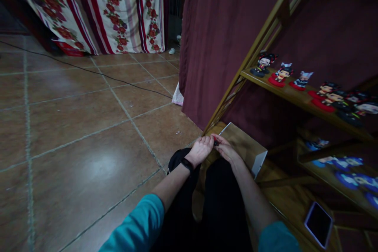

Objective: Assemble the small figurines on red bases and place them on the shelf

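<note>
My left hand point(201, 150) and my right hand point(226, 151) meet above my knees. Between their closed fingers is a small red-and-black thing point(216, 142), mostly covered, so its kind does not show clearly. A dark band circles my left wrist. Just beyond my right hand lies an open, shallow box point(259, 160) with white sides and a tan inside. To the right, several small figurines point(282, 75) on red or black round bases stand along a wooden shelf point(295, 96).
More figurines with blue bases point(348, 163) sit on a lower shelf. A phone or tablet point(319, 223) lies on the wooden surface at lower right. A maroon curtain point(206, 47) hangs behind the rack. A black cable point(88, 69) crosses the tiled floor point(73, 134).
</note>
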Action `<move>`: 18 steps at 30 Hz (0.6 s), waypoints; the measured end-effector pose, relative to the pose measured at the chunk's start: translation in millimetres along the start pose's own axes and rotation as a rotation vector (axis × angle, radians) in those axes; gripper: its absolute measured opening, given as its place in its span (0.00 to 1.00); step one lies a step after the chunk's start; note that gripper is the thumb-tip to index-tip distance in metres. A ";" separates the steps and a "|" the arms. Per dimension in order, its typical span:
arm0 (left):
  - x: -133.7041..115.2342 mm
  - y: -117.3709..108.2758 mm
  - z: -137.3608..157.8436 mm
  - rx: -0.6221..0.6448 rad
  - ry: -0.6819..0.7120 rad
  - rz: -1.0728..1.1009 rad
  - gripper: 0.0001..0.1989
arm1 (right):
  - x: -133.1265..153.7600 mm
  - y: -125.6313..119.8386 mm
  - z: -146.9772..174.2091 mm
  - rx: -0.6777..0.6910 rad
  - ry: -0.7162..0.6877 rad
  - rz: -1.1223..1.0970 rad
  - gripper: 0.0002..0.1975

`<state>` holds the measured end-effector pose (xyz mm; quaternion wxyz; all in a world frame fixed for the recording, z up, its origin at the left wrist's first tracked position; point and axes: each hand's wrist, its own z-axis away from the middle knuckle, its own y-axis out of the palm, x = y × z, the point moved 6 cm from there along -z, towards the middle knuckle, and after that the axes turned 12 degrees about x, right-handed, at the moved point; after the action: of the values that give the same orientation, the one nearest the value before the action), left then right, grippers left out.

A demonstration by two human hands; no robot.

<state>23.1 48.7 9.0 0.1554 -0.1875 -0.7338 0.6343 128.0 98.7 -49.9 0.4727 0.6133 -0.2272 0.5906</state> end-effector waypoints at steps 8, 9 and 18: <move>-1.2 -2.2 3.4 -0.032 0.022 -0.009 0.17 | -0.3 1.0 1.4 0.011 0.003 -0.001 0.25; -1.1 -1.8 3.4 -0.029 0.023 -0.006 0.17 | -0.2 1.1 1.4 0.011 0.005 0.001 0.25; 2.8 -2.5 2.6 0.018 0.026 0.047 0.17 | -0.2 4.3 1.2 0.005 0.012 -0.019 0.24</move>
<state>19.2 47.5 11.1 0.1519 -0.2115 -0.7214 0.6417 125.0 95.6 -48.5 0.4779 0.6131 -0.2173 0.5903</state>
